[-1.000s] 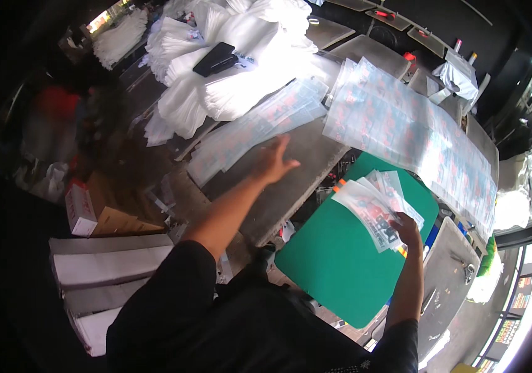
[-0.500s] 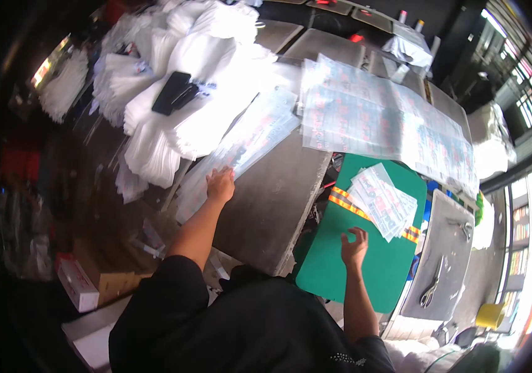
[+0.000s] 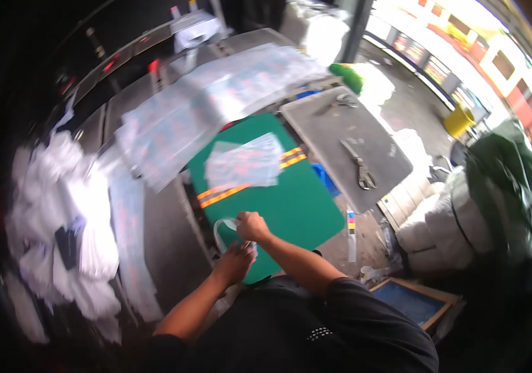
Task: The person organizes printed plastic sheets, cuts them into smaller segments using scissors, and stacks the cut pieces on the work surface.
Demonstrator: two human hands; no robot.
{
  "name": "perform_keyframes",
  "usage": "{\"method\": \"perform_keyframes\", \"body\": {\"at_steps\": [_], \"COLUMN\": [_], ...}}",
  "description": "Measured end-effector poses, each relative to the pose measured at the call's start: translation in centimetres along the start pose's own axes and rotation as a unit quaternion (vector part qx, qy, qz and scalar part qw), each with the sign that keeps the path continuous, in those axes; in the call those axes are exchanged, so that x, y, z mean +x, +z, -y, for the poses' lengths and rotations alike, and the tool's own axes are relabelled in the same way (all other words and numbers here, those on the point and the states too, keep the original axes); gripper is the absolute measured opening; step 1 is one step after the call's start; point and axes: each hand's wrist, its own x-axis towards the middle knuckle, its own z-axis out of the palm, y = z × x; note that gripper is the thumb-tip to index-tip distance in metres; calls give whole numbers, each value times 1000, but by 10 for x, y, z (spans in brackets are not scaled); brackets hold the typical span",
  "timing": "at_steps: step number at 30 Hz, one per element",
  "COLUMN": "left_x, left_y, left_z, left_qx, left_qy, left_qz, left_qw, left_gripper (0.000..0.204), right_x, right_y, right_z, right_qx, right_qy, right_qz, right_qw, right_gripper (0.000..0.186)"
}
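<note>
My left hand (image 3: 235, 262) and my right hand (image 3: 252, 227) are close together over the near-left part of a green board (image 3: 303, 208). Between them is a thin, whitish plastic sheet (image 3: 217, 235), bent into a loop, with the fingers of both hands closed on it. Part of the sheet is hidden by the hands. Farther up the board lies a fanned pile of translucent printed plastic sheets (image 3: 247, 163), over an orange and yellow striped band (image 3: 223, 196).
Large printed sheets (image 3: 216, 93) cover the far boards. White plastic bundles (image 3: 70, 217) heap at left, beside a row of printed sheets (image 3: 130, 230). Scissors (image 3: 360, 169) lie on a grey board (image 3: 378, 143) at right. A framed screen (image 3: 409, 303) and white sacks (image 3: 437, 230) stand lower right.
The view has swung to the right. My left hand has left the printed sheets at left and come to my right hand over the green board, with a plastic sheet between them.
</note>
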Motion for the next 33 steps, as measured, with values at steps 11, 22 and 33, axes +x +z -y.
{"method": "perform_keyframes", "body": {"at_steps": [11, 22, 33], "left_x": [84, 91, 119], "left_y": [19, 50, 81], "left_z": [14, -25, -26], "left_qx": [123, -42, 10], "left_qy": [-170, -401, -374], "left_qz": [-69, -125, -99], "left_qw": [975, 907, 922], "left_gripper": [38, 73, 72], "right_x": [47, 19, 8], "right_y": [-140, -266, -307], "right_z": [-139, -299, -322], "right_qx": [501, -198, -150], "right_qy": [116, -89, 35], "right_qz": [-173, -330, -117], "right_qw": [840, 919, 981], "right_gripper": [29, 25, 36]}}
